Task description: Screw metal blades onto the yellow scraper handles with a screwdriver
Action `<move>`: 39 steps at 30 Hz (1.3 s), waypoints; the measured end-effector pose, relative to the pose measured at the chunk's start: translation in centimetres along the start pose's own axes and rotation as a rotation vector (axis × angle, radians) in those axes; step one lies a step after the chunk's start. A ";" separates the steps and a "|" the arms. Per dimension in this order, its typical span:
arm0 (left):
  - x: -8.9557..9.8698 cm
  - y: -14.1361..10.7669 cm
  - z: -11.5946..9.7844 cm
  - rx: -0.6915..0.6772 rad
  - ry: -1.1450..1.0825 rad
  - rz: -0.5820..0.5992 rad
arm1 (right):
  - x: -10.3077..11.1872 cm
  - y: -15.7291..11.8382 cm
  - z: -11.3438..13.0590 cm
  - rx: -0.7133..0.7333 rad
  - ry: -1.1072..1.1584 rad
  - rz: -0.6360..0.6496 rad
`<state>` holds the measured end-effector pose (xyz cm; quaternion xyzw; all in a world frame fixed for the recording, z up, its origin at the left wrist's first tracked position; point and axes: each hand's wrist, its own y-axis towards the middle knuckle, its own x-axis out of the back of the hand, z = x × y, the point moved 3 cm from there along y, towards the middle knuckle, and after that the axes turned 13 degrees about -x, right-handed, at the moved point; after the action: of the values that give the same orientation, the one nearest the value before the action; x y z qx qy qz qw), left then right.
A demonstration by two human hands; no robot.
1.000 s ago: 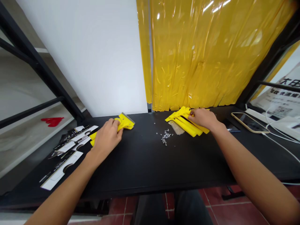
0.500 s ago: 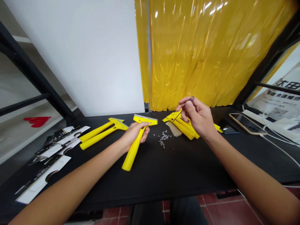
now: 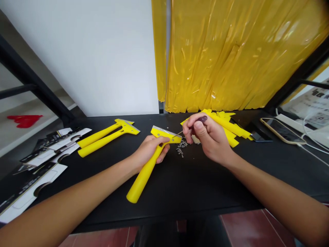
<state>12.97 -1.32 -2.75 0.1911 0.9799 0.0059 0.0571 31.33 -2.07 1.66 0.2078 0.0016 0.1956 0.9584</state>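
My left hand is closed round the neck of a yellow scraper, whose head with a metal blade points away from me. In my right hand is a thin screwdriver with a dark handle, its tip at the right part of the scraper head. Small screws and nuts lie just right of that head. Two more yellow scrapers rest side by side to the left. Behind my right hand is a pile of yellow scraper parts, partly hidden.
White and black cardboard sleeves lie at the left of the black table. Two phones and white cables are at the right. A yellow plastic curtain hangs behind, beside a white panel.
My right hand has moved left and brought the screwdriver tip to the scraper head. The scraper in my left hand has turned slightly and come closer. The view has shifted.
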 end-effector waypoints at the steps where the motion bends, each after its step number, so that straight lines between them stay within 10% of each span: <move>1: 0.0 0.0 0.0 -0.001 0.002 0.000 | 0.0 0.0 0.0 0.001 0.001 0.008; 39: 0.4 0.1 0.7 -0.001 0.067 0.008 | -0.4 -0.6 -0.9 0.077 -0.197 0.005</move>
<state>12.75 -1.07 -3.50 0.1945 0.9805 0.0133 0.0242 31.13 -2.35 0.56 0.2625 -0.0856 0.1765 0.9448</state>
